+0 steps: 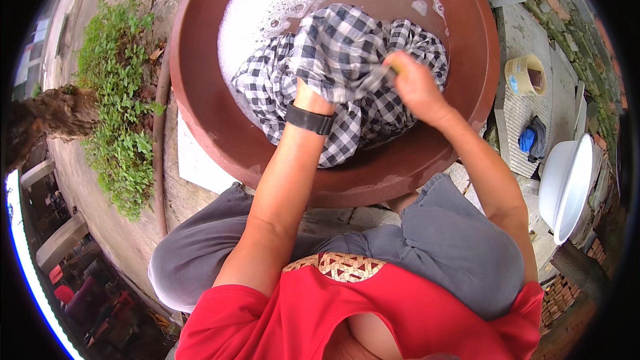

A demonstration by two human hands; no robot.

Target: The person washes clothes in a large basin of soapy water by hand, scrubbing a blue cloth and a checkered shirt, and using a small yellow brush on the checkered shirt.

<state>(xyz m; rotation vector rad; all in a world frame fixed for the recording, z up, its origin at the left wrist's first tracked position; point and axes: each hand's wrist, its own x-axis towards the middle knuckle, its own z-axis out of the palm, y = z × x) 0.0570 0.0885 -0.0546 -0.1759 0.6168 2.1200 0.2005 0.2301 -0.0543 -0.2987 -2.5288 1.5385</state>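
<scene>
A large wet bundle of black-and-white checked cloth (pixel 340 55) lies in a wide reddish-brown basin (pixel 215 125) of soapy water. My left hand is tucked under a fold of the cloth, so its fingers are hidden. Only the left wrist (pixel 312 97), with a black band (pixel 310 119) just behind it, shows below the fold. My right hand (pixel 417 87) is closed around a small yellow-green object (pixel 396 66) at the right part of the bundle. Motion blur and the fingers keep that object from being clearly identified.
White suds (pixel 260 10) float at the basin's far left. To the right are a cardboard-coloured tub (pixel 517 76), a blue and dark grey item (pixel 532 140) and a tilted white washbasin (pixel 560 185). Leafy plants (pixel 115 95) and a pipe (pixel 161 160) run along the left.
</scene>
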